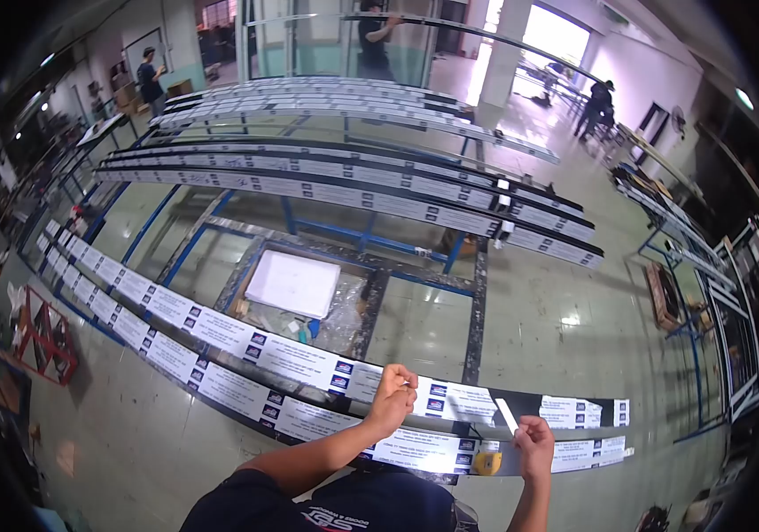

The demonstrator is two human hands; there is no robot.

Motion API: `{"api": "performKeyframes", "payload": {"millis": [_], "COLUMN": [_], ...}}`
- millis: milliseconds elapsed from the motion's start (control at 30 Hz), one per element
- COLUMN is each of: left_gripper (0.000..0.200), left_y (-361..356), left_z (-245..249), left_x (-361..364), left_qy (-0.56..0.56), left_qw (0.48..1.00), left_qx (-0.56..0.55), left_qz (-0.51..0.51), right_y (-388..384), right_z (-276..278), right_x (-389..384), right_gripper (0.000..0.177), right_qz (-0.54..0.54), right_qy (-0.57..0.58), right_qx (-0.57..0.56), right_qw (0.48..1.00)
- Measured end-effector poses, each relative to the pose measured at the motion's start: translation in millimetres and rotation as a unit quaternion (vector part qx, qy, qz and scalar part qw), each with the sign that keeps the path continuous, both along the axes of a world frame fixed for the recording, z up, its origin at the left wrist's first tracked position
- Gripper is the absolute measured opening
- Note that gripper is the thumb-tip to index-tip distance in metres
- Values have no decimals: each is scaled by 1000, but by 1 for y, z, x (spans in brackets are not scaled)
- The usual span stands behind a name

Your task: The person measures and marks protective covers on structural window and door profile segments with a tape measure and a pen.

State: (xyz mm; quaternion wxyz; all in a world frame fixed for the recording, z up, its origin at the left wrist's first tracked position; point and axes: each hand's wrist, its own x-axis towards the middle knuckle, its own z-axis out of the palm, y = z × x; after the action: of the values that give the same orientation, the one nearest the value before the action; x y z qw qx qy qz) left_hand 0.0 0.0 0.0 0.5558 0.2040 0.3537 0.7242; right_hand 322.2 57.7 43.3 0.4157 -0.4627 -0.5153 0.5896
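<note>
Two long bars covered with white printed film lie side by side in front of me, a far bar (308,359) and a near bar (326,421). My left hand (394,395) is closed over the far bar, its fingers pinched together; what they hold, if anything, is too small to make out. Between the fingers of my right hand (534,434) is a narrow white strip (507,415), tilted over the far bar, where a dark stretch shows between pieces of film. A yellow tape measure (488,462) sits on the near bar, left of my right hand.
More film-covered bars (353,191) lie on blue racks ahead. A white board (292,283) rests on the frame's lower level. A red metal rack (47,341) stands at the left. People (151,80) (377,40) (595,108) are in the background.
</note>
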Motion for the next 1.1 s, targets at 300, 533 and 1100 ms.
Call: {"api": "performKeyframes", "payload": {"millis": [300,533,1100], "left_gripper": [26,25,28], "left_y": [0,18,43], "left_z": [9,-14,-192], "left_x": [-67,-125,-429], "left_qy": [-42,54,574], "left_qw": [997,986,713], "left_qx": [-56,-91,-384], "left_qz": [29,125,118], "right_y": [2,1,-10], "right_z": [9,20,34], "right_x": [-40,-53,-6], "right_gripper": [22,22,22], "right_qz": [-3,6,-17], "right_qy": [-36,-79,-117], "right_qx": [4,-7,-33], "right_qw": [999,997,992]}}
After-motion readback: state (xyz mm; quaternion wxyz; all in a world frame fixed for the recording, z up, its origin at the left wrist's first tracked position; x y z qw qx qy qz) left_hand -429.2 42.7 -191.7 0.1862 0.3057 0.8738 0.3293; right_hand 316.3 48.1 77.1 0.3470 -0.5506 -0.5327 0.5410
